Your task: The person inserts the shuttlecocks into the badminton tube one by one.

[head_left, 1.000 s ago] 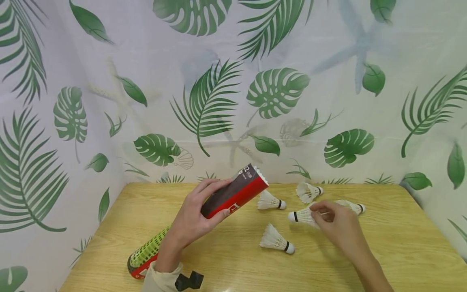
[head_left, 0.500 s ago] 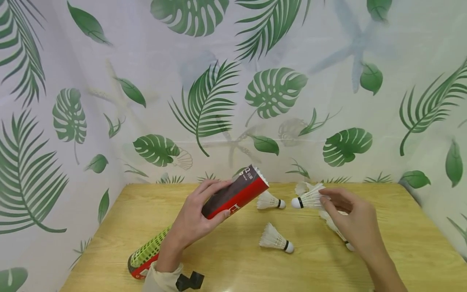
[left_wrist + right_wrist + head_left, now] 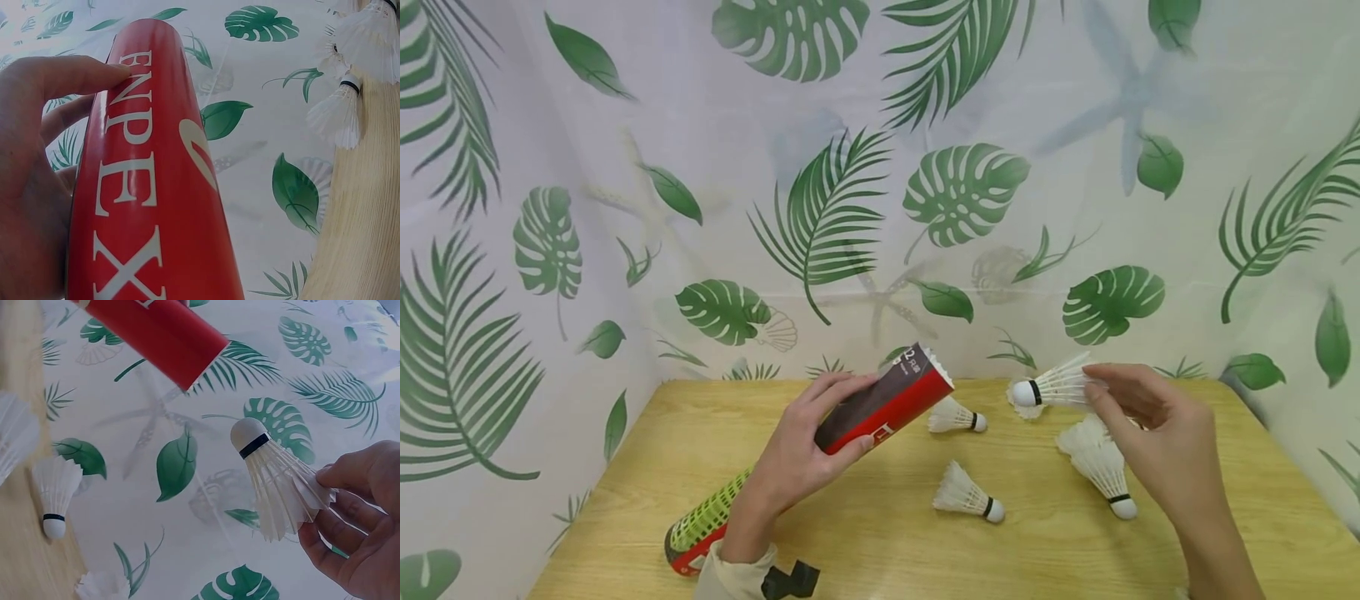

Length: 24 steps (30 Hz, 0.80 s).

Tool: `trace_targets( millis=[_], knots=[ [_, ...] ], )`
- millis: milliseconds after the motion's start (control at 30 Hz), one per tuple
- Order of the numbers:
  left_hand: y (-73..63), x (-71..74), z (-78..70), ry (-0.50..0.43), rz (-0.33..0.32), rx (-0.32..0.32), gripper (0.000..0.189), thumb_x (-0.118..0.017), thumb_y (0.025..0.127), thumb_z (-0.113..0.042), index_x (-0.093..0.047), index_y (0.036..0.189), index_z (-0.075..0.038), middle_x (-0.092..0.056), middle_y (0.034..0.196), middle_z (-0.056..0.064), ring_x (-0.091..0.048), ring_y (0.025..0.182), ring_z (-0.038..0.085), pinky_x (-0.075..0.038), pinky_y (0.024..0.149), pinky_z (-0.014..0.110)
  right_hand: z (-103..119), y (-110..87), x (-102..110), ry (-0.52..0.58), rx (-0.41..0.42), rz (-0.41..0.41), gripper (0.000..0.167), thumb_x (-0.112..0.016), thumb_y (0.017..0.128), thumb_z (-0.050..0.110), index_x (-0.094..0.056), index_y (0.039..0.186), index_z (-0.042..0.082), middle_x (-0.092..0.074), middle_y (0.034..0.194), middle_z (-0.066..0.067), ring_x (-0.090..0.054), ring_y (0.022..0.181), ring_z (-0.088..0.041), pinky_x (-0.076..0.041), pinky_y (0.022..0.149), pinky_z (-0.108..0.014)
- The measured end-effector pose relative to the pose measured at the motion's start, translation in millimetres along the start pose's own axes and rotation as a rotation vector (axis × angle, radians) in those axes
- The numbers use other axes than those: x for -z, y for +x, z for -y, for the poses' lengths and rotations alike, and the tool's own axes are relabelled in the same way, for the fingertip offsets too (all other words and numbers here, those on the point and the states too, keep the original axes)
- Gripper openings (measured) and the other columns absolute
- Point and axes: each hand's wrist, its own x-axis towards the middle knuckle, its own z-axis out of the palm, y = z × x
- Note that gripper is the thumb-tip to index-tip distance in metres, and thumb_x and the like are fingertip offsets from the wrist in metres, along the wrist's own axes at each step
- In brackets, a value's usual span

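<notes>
My left hand (image 3: 805, 442) grips a red and black shuttlecock tube (image 3: 887, 398), tilted so its open end points up and right. In the left wrist view the thumb lies along the tube's red side (image 3: 144, 156), over large white letters. My right hand (image 3: 1165, 433) pinches a white feather shuttlecock (image 3: 1056, 385) by its feather skirt. The cork, with a black band, faces left toward the tube's mouth. In the right wrist view this shuttlecock (image 3: 275, 475) is held clear in the air, apart from the tube (image 3: 162, 337).
More shuttlecocks lie on the wooden table (image 3: 865, 542): one near the middle (image 3: 967, 493), one behind the tube's mouth (image 3: 957, 415), others overlapping near the right hand (image 3: 1101, 467). Behind the left wrist shows a yellow-green mesh pattern on the tube's lower part (image 3: 707, 510). A leaf-print cloth (image 3: 880, 208) hangs behind.
The right hand has lifted its shuttlecock up off the table and moved slightly right. A shuttlecock by that hand has turned cork toward the front. The left hand and tube have barely moved.
</notes>
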Motion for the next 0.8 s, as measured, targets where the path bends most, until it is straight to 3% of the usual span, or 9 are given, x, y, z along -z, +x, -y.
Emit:
trace_targets(
  millis=[500, 800],
  knots=[
    [2.2, -8.1, -5.7, -0.029, 0.050, -0.052, 0.064, -0.078, 0.089, -0.021, -0.055, 0.146, -0.038, -0.051, 0.141, -0.009, -0.052, 0.120, 0.019, -0.056, 0.085, 0.038, 6.2, 2.4, -14.8, 0.228, 0.016, -0.127, 0.022, -0.069, 0.088, -0.014, -0.072, 0.110, -0.011, -0.077, 0.102, -0.006, -0.074, 0.091, -0.010, -0.055, 0.081, -0.019],
    [3.8, -15.6, -9.3, -0.033, 0.079, -0.051, 0.062, -0.077, 0.089, -0.023, -0.056, 0.145, -0.038, -0.051, 0.140, -0.010, -0.054, 0.118, 0.018, -0.055, 0.084, 0.037, -1.3, -1.1, -39.6, 0.458, 0.185, -0.201, 0.026, -0.064, 0.081, -0.029, -0.066, 0.106, -0.022, -0.075, 0.102, -0.011, -0.074, 0.090, -0.012, -0.055, 0.081, -0.018]
  ],
)
